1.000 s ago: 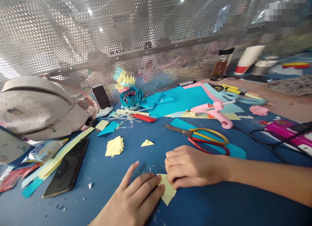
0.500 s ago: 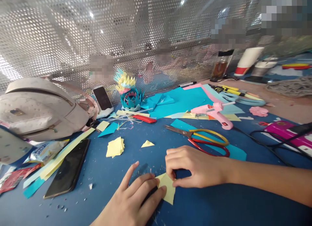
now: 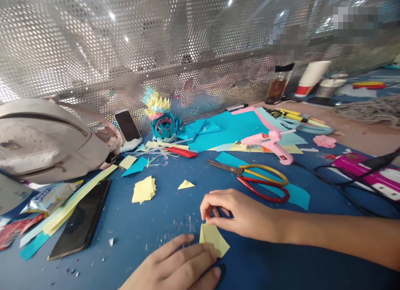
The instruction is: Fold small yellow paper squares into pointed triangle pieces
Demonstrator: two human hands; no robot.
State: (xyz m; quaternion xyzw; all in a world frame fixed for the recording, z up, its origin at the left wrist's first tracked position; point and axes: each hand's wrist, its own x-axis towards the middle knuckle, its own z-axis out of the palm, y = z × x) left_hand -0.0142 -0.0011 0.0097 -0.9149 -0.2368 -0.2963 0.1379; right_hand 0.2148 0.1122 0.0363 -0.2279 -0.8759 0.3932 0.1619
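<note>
- far left, well apart from the left fingers, a pale container [image 3: 12,194] cut off by the frame; what it holds can't be made out
- behind it slumps a pale backpack [image 3: 53,140], its contents hidden
- in front of the bag, a shiny snack packet [image 3: 51,196], and nearer the left fingers a dark phone [image 3: 78,225], with paper strips [image 3: 79,190] along its edge
- out beyond the left fingertips, a stack of yellow squares [image 3: 143,190], slightly fanned
- further past those fingers stands a spiky paper model [image 3: 165,125], blue below, yellow higher up, pink showing in its hollow
- and here's the left hand [image 3: 179,267]: palm down, fingers stretched and a little apart, tips pressing but gripping nothing
- just beyond both hands, a small folded triangle [image 3: 186,184] in yellow
- centre of the action, the yellow paper [image 3: 215,236] on the blue table [image 3: 125,248], its near part under the left fingertips, its far corner right at the right fingertips
- right hand [image 3: 233,208] now: fingers curled, thumb coming in close beneath them, a gap showing behind the tips; can't tell whether they pinch that corner
- beyond the right knuckles, scissors [image 3: 239,171], then a pink glue gun [image 3: 271,143]
- well past the right fingers, a dark-lidded bottle [image 3: 276,88] with brown contents
- beside it, a white cup [image 3: 311,79] with a red band, inside unseen
</note>
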